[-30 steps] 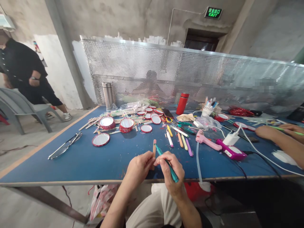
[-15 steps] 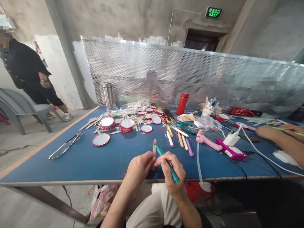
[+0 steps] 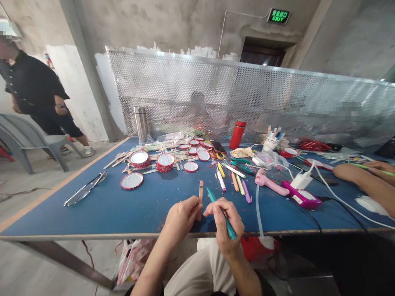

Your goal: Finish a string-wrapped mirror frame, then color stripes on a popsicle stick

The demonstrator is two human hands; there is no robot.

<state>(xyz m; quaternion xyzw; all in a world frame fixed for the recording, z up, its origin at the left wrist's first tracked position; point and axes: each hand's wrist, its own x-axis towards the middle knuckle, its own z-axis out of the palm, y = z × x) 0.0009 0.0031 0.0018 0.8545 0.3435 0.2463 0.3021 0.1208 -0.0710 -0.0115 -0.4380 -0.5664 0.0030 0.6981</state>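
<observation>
a wooden stick [image 3: 201, 192] is pinched low by the left hand [image 3: 184, 212], seemingly so its tip is exposed. a teal marker [image 3: 230, 228] is gripped by the right hand [image 3: 231, 213]; its nib is held apart.

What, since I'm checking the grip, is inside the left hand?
The left hand holds a wooden stick; its pink tip and dark band show, but the pinched part is covered.

Blue tabletop [image 3: 138, 216], across frame | eyeglasses [image 3: 85, 190], left | red-rimmed disc [image 3: 132, 181], centre left | red flask [image 3: 237, 135], centre | pink glue gun [image 3: 272, 184], centre right
</observation>
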